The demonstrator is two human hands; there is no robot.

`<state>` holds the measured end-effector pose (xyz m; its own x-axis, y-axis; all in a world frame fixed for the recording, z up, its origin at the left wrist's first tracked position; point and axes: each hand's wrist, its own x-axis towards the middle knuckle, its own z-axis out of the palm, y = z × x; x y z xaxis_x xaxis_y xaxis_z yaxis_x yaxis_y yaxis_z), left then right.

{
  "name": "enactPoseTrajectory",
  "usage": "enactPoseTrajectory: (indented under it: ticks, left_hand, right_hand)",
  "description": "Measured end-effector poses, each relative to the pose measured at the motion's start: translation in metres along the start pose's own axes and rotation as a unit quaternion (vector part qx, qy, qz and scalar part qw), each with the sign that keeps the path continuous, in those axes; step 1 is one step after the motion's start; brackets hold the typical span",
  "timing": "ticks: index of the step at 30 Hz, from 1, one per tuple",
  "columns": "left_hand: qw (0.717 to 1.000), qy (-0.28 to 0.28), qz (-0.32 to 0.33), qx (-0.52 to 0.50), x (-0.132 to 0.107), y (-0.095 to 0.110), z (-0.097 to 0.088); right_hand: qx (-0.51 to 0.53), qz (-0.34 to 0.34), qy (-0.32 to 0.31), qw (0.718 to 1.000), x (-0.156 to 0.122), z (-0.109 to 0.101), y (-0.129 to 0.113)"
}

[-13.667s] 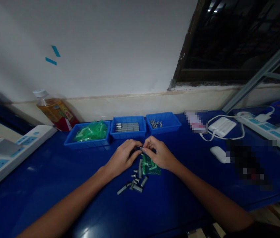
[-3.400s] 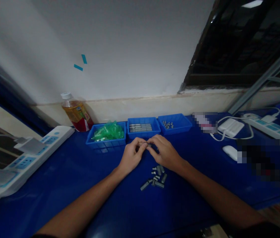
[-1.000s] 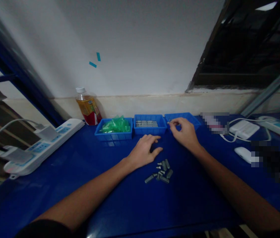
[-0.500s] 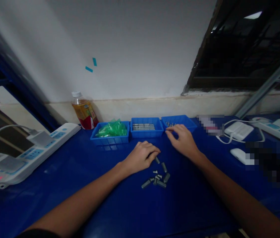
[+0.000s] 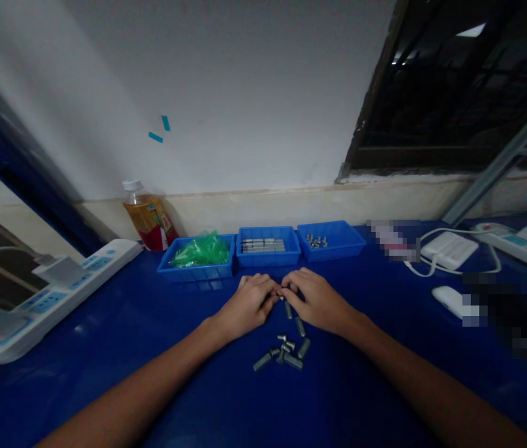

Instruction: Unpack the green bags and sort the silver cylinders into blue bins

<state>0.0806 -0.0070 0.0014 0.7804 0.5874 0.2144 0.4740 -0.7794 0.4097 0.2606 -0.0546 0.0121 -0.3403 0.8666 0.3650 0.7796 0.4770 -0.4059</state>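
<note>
One blue tray [image 5: 195, 274] of green bags [image 5: 205, 250] stands leftmost; your left hand [image 5: 250, 302] comes next, fingers curled, any grasp hidden. Loose metal pieces [image 5: 300, 327] lie nearer you than the small bright part [image 5: 282, 298] at your fingertips. Your right hand [image 5: 315, 300] curls there too; its grip can't be told. You seem to be working the part two-handed; the next move calls for steady alignment.

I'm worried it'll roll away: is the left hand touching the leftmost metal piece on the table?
Apart: the head view shows blue tabletop between the left hand and the leftmost metal piece.
</note>
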Motion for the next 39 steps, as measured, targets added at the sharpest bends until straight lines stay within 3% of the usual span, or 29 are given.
enactPoseTrajectory:
  ticks: [10, 14, 18, 25, 28, 32, 36, 39]
  left_hand:
    - [0.998, 0.030, -0.008, 0.054, -0.002, 0.002, 0.004]
    - [0.994, 0.093, -0.049, -0.015, 0.000, -0.002, 0.004]
    - [0.986, 0.133, -0.024, -0.098, 0.000, -0.001, 0.001]
    - [0.970, 0.129, -0.047, -0.200, -0.002, 0.000, 0.000]
    - [0.969, 0.100, -0.036, -0.222, -0.002, 0.001, -0.001]
    - [0.977, 0.063, 0.010, -0.202, -0.004, 0.007, -0.005]
    - [0.983, 0.093, 0.039, -0.156, -0.008, 0.010, -0.005]
    - [0.985, 0.121, 0.045, -0.116, -0.008, 0.009, -0.003]
  right_hand:
    - [0.024, 0.058, 0.037, 0.997, -0.001, 0.011, 0.004]
    - [0.026, 0.042, 0.053, 0.997, 0.000, 0.011, 0.004]
    - [0.036, 0.018, 0.069, 0.997, 0.000, 0.013, 0.000]
    - [0.036, -0.008, 0.057, 0.998, -0.001, 0.014, -0.012]
    - [0.025, 0.003, 0.054, 0.998, -0.002, 0.013, -0.013]
    - [0.058, 0.041, 0.072, 0.995, -0.001, 0.012, -0.011]
    - [0.126, 0.072, 0.107, 0.984, 0.000, 0.014, -0.007]
    - [0.171, 0.090, 0.100, 0.976, 0.000, 0.017, -0.008]
